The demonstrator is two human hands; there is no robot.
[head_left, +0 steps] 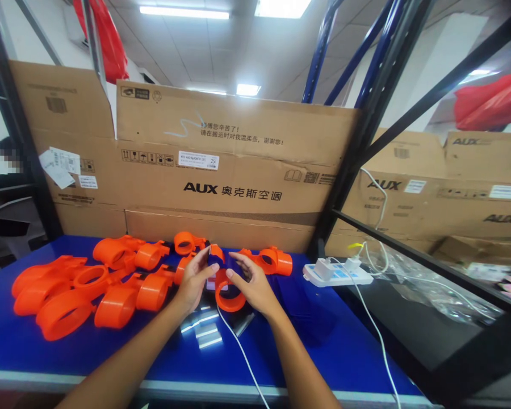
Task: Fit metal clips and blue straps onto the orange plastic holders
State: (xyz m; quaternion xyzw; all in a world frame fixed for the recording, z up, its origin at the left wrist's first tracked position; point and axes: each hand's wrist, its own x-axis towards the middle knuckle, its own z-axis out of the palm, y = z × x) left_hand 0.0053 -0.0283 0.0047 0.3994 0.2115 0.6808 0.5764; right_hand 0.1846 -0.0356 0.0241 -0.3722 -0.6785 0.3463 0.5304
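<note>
Both hands hover around the middle of the blue table (153,358). My left hand (195,282) is open, its fingers stretched forward and its thumb pointing inward, with nothing visible in it. My right hand (255,288) is open too, fingers loosely curved and thumb apart, beside an orange ring-shaped plastic part (230,302). Whether the right fingertips touch that part cannot be made out. Between the hands lies a small pale object (212,283), partly hidden, near the end of a white cable (242,347). Several similar orange ring parts (116,304) lie left of my left hand.
More orange parts (279,261) sit behind my right hand. Dark blue flat sheets (296,298) lie to its right. A white power strip (338,272) with plugs and cables stands at the right edge. Cardboard (234,170) walls the back; a black rack post (357,125) rises at right.
</note>
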